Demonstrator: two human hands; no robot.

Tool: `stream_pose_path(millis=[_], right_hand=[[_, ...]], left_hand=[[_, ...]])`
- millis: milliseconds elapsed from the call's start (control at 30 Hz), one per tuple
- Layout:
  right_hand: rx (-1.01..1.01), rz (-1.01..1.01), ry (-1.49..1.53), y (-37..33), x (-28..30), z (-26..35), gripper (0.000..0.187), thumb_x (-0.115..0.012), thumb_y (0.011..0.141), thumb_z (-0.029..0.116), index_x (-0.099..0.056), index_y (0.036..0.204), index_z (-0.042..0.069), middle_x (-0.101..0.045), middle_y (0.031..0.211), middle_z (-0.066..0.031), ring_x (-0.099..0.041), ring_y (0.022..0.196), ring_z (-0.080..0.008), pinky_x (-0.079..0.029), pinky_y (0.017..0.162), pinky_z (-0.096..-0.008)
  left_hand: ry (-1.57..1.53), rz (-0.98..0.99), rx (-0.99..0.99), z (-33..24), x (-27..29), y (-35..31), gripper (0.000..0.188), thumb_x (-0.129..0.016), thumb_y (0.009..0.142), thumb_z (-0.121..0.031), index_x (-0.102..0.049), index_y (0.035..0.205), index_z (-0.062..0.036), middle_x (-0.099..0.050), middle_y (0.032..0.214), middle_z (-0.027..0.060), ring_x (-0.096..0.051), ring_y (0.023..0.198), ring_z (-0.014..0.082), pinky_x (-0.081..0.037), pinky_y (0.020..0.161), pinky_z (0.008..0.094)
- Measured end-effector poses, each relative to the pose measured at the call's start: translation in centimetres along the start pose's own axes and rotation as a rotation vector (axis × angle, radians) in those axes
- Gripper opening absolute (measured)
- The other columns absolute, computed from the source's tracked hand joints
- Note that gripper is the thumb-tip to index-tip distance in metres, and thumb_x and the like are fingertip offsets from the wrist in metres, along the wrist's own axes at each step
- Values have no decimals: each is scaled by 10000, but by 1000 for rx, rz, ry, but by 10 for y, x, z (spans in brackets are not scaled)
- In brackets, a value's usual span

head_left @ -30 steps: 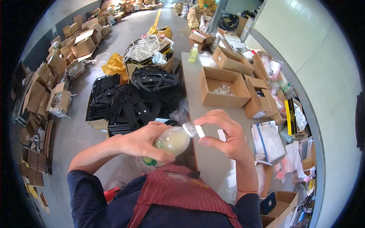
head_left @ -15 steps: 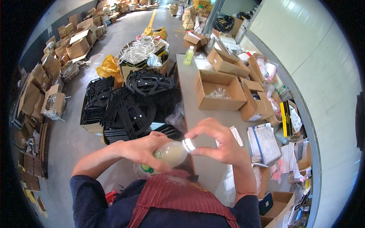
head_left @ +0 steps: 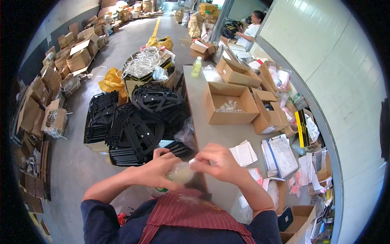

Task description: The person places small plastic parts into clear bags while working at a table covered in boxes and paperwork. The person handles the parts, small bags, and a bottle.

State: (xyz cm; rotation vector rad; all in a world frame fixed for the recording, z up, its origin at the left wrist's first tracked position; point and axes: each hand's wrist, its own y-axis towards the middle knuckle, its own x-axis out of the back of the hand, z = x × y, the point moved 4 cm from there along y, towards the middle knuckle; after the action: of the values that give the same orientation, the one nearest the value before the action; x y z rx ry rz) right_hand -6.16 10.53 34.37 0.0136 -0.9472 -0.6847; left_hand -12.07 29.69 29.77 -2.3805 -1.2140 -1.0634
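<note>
bottle [head_left: 181,174] tilts before the apron [head_left: 183,211], the left hand [head_left: 160,171] wrapped round its body, seemingly to steady it, while the right hand [head_left: 217,162] pinches the white cap [head_left: 192,161]. beyond, black parts [head_left: 140,126] overfill a box [head_left: 97,147]; on the table [head_left: 195,88], an open carton [head_left: 235,116] holds small clear pieces [head_left: 230,105], likely so they don't scatter. farther, white straps [head_left: 142,63] heap up.

Bright distant glare; curved, blackened edges
</note>
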Motion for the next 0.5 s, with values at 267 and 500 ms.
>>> stream_pose_path(millis=[267,500], right_hand=[[-215,-45,-10,-17,-19,-24,271,-719,876,263,-645,755,31,-602,709,-101,-575,685,-277,-441,621,-366],[141,-230,-372,-23,17,-2,255,-739,833,275,-601,860,62,-582,822,-116,-561,827,-329,-472,750,-423]], left_hand=[[278,-88,-2,16,-18,19,711,-804,679,-450,-595,1195,-7,-592,1113,185,-481,1176,335,-185,1120,560],[-189,211,-79,23,-8,52,687,-796,706,-446,-603,1208,-18,-599,1099,148,-480,1160,302,-240,1110,417]])
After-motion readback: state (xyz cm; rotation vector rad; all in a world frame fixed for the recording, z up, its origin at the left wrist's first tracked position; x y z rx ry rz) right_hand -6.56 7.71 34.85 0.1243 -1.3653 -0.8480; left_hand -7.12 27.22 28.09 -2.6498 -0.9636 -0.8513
